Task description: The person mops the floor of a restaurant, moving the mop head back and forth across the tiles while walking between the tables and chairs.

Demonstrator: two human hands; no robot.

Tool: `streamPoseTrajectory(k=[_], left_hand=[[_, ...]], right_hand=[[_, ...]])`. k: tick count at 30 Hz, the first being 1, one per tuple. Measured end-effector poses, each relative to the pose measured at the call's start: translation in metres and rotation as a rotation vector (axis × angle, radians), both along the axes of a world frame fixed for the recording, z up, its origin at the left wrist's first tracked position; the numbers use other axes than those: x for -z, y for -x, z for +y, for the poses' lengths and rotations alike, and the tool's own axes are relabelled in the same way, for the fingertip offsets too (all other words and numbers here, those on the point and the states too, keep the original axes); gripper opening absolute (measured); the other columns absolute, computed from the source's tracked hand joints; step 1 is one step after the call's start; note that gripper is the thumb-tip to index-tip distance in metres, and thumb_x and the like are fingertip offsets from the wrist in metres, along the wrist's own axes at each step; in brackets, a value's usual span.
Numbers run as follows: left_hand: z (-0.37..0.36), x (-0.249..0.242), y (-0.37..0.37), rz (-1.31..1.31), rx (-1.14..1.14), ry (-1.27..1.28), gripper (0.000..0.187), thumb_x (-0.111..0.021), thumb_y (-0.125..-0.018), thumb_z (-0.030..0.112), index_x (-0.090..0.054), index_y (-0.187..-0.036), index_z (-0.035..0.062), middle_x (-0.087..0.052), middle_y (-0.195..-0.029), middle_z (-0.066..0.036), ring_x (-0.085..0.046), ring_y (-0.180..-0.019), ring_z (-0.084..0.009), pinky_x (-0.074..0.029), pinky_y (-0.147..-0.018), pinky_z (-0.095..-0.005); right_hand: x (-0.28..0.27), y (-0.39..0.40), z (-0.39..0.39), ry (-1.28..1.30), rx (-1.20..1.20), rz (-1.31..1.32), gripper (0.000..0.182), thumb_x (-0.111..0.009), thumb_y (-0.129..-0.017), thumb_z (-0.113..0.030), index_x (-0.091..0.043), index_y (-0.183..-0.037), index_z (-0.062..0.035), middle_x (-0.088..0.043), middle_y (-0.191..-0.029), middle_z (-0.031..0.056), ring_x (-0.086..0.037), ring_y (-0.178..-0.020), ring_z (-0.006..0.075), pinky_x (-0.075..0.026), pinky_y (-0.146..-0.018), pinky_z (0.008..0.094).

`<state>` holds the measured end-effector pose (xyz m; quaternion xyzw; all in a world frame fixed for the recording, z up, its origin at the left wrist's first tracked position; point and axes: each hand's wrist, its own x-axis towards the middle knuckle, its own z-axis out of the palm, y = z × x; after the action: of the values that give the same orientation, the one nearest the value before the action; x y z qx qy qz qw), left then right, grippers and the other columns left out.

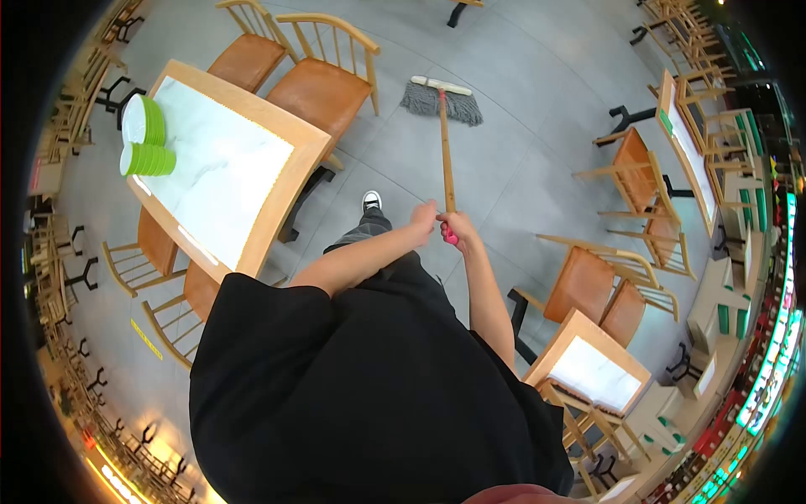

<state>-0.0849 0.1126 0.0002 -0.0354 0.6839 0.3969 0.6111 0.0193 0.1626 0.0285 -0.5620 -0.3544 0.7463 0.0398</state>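
A mop with a long wooden handle [447, 160] reaches forward from my hands to the floor. Its grey string head [457, 105] lies spread on the tiles, under a pale crossbar. My right hand [458, 228] is wrapped round the near end of the handle, where a bright pink part shows between the fingers. Just left of the handle, my left hand [424, 218] is closed, its fingertips close to the right hand. Whether it holds anything is hidden from this angle.
On the left, a table [306, 139] carries stacked green-and-white bowls [144, 126], with brown-seated chairs [323, 88] around it. More chairs [579, 281] and a small table [592, 370] stand on the right. A sneaker [372, 200] is on the grey tile floor.
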Motion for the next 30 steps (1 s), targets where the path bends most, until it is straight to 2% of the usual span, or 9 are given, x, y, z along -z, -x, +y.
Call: streamPoseTrajectory(k=[4, 7, 10, 12, 16, 19, 24, 28, 30], left_hand=[[-0.005, 0.028, -0.023, -0.259, -0.13, -0.046, 0.047, -0.044, -0.088, 0.049, -0.051, -0.099, 0.0038, -0.053, -0.094, -0.008, -0.052, -0.094, -0.0227, -0.044, -0.08, -0.0416], [-0.003, 0.008, -0.055, -0.533, -0.127, -0.023, 0.057, -0.046, -0.091, 0.044, -0.036, -0.127, 0.0015, -0.052, -0.114, -0.012, -0.057, -0.097, -0.0258, -0.048, -0.086, -0.0447], [0.003, 0.026, -0.092, -0.715, -0.178, 0.138, 0.049, -0.05, -0.085, 0.051, -0.045, -0.105, 0.0055, -0.052, -0.092, -0.007, -0.054, -0.084, -0.0221, -0.047, -0.071, -0.0429], [-0.033, 0.046, -0.132, -0.658, -0.016, 0.281, 0.044, -0.053, -0.084, 0.045, -0.043, -0.103, 0.0067, -0.049, -0.087, -0.006, -0.051, -0.072, -0.0204, -0.045, -0.063, -0.0404], [-0.08, 0.028, -0.197, -0.476, 0.152, 0.567, 0.035, -0.056, -0.081, 0.037, -0.04, -0.096, 0.0096, -0.042, -0.08, -0.005, -0.042, -0.058, -0.0176, -0.04, -0.053, -0.0364], [-0.094, 0.047, -0.213, -0.455, 0.179, 0.518, 0.033, -0.057, -0.081, 0.035, -0.04, -0.097, 0.0114, -0.041, -0.079, -0.005, -0.042, -0.058, -0.0174, -0.039, -0.052, -0.0364], [-0.075, 0.074, -0.196, -0.503, 0.074, 0.381, 0.034, -0.057, -0.082, 0.034, -0.041, -0.102, 0.0121, -0.041, -0.079, -0.006, -0.043, -0.059, -0.0184, -0.042, -0.053, -0.0379], [-0.03, 0.066, -0.145, -0.495, -0.115, 0.219, 0.035, -0.057, -0.082, 0.035, -0.042, -0.105, 0.0117, -0.045, -0.082, -0.007, -0.049, -0.064, -0.0207, -0.045, -0.056, -0.0417], [-0.013, 0.05, -0.109, -0.419, -0.075, 0.173, 0.037, -0.057, -0.083, 0.036, -0.044, -0.107, 0.0112, -0.048, -0.085, -0.008, -0.051, -0.072, -0.0209, -0.046, -0.061, -0.0427]], right_hand=[[-0.089, -0.039, -0.027, -0.034, -0.053, -0.001, 0.014, -0.059, -0.078, -0.011, -0.05, -0.069, -0.0047, -0.046, -0.049, 0.0021, -0.044, -0.039, 0.0105, -0.034, -0.036, 0.0252], [-0.14, -0.11, -0.101, -0.077, -0.108, -0.047, 0.013, -0.06, -0.075, -0.011, -0.05, -0.072, -0.0025, -0.046, -0.049, 0.0027, -0.045, -0.039, 0.0123, -0.033, -0.036, 0.0263], [-0.201, -0.173, -0.186, -0.064, -0.075, -0.216, 0.017, -0.062, -0.073, -0.007, -0.05, -0.083, -0.0027, -0.045, -0.05, 0.0027, -0.042, -0.035, 0.0121, -0.03, -0.032, 0.0265], [-0.232, -0.207, -0.23, 0.092, -0.062, -0.307, 0.024, -0.062, -0.071, -0.006, -0.047, -0.09, -0.002, -0.043, -0.051, 0.0022, -0.045, -0.038, 0.0124, -0.033, -0.033, 0.0269], [-0.232, -0.256, -0.294, 0.169, 0.065, -0.272, 0.021, -0.062, -0.071, -0.005, -0.049, -0.088, -0.0032, -0.043, -0.051, 0.001, -0.041, -0.037, 0.0108, -0.032, -0.034, 0.0261], [-0.218, -0.269, -0.303, 0.202, 0.143, -0.185, 0.021, -0.062, -0.07, -0.004, -0.05, -0.087, -0.0035, -0.043, -0.051, 0.0006, -0.041, -0.037, 0.0106, -0.031, -0.034, 0.0261], [-0.201, -0.258, -0.27, 0.185, 0.084, -0.144, 0.022, -0.061, -0.069, -0.003, -0.05, -0.089, -0.0018, -0.044, -0.052, 0.0007, -0.042, -0.038, 0.0105, -0.032, -0.034, 0.0261], [-0.176, -0.213, -0.203, 0.111, 0.0, -0.138, 0.02, -0.06, -0.07, -0.004, -0.051, -0.088, -0.0012, -0.045, -0.052, 0.0007, -0.043, -0.038, 0.0103, -0.033, -0.034, 0.0264], [-0.139, -0.176, -0.163, 0.092, -0.05, -0.117, 0.018, -0.06, -0.071, -0.004, -0.052, -0.087, -0.0008, -0.045, -0.052, 0.0009, -0.043, -0.038, 0.0104, -0.033, -0.034, 0.0269]])
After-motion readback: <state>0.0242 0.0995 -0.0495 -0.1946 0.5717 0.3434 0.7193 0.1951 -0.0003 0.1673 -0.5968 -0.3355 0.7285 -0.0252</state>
